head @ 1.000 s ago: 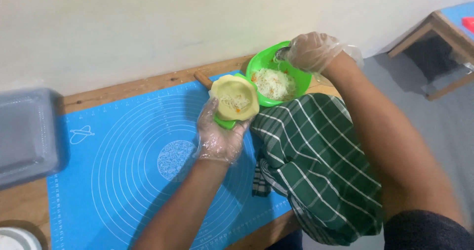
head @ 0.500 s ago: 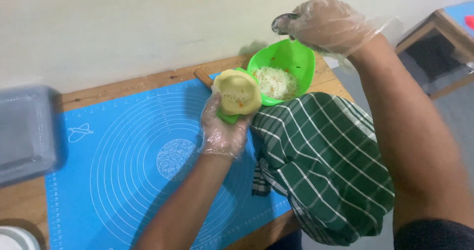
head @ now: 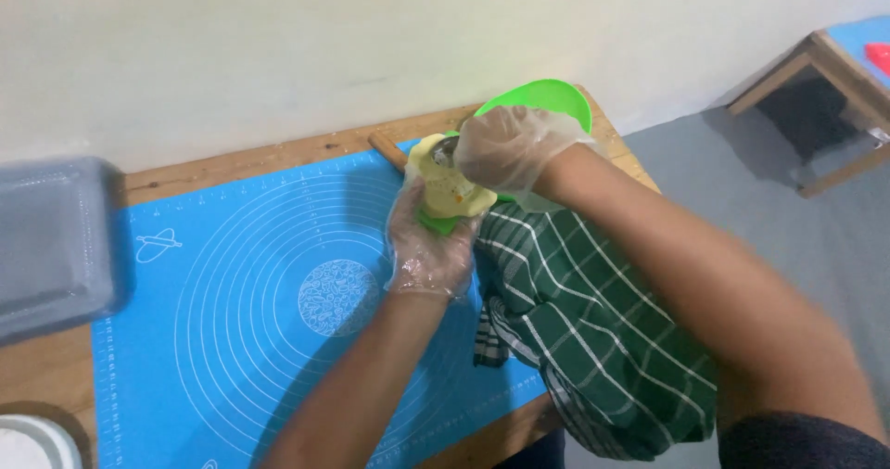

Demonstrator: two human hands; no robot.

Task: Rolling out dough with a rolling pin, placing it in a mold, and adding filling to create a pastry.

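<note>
My left hand (head: 428,242), in a clear plastic glove, holds a small green mould lined with pale yellow dough (head: 443,191) above the blue silicone baking mat (head: 232,302). My right hand (head: 508,149), also gloved, is over the dough cup and grips a metal spoon (head: 445,147) whose bowl rests at the dough's rim. Behind the right hand stands a green bowl (head: 547,95) near the table's far right corner; its contents are hidden by my hand.
A green-and-white checked cloth (head: 593,321) lies over the table's right edge. A grey tray (head: 51,242) sits at the left, a white round container (head: 32,443) at the bottom left. A wooden rolling pin end (head: 387,149) shows behind the dough. A wall runs behind the wooden table (head: 278,154).
My right hand came down from above the green bowl and moved left with the spoon onto the dough cup. The left hand stayed in place with the mould.
</note>
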